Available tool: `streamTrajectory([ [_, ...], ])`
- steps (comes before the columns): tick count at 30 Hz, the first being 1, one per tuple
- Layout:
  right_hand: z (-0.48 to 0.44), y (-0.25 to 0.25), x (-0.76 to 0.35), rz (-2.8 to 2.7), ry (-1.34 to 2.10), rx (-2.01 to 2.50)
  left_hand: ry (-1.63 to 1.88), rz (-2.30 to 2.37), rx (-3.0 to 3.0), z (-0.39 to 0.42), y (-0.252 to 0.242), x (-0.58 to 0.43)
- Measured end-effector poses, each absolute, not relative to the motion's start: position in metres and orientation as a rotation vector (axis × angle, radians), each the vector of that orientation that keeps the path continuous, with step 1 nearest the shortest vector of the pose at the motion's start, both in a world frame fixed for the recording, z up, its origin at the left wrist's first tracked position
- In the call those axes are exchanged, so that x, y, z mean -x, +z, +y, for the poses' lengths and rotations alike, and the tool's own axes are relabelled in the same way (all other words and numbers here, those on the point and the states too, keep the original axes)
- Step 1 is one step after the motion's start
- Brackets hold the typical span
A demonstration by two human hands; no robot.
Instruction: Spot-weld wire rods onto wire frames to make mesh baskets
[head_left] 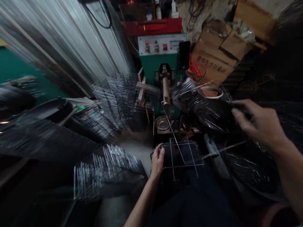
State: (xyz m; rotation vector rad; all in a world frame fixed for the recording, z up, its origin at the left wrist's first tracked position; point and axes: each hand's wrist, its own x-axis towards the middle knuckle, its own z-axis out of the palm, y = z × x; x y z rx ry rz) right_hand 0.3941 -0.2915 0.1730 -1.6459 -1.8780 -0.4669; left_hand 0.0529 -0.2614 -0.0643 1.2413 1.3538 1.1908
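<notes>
My left hand [157, 161] grips the left edge of a small wire frame [172, 154], its thumb and fingers closed on the wire. The frame lies low in front of me, above dark clothing, and a long thin rod slants over it toward the machine. My right hand [259, 124] is raised at the right, beside a dark basin [213, 118] with shiny metal pieces in it. Motion smears its fingers, and whether something is between them cannot be made out. Ahead stands a green machine [148, 67] with a metal electrode arm [166, 91].
Stacked wire racks [106, 170] stand at the left, with more wire racks [118, 97] behind. A small metal dish [162, 123] sits below the machine's arm. A second dark basin [251, 170] with metal bits is at the right. A cardboard box [210, 63] leans at the back.
</notes>
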Motion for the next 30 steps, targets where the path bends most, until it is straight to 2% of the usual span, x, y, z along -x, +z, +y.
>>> streamTrajectory([
  [4,-0.334,0.068,-0.364,-1.692,0.260,1.678,1.282,1.368,-1.088,-0.271,-0.055,-0.049],
  [7,-0.351,-0.004,-0.336,-1.541,0.419,1.686,1.210,1.190,-0.881,-0.281,-0.051,-0.045],
  [9,-0.355,-0.027,-0.324,-1.531,0.416,1.691,1.191,1.105,-0.834,-0.285,-0.050,-0.045],
  [13,-0.354,-0.036,-0.320,-1.532,0.425,1.677,1.204,1.202,-0.961,-0.285,-0.053,-0.046],
  [23,-0.364,-0.055,-0.330,-1.467,0.664,1.669,0.989,1.297,-1.335,-0.276,-0.063,-0.033],
  [30,-0.367,-0.051,-0.334,-1.309,1.002,1.693,0.927,1.216,-1.313,-0.283,-0.069,-0.026],
])
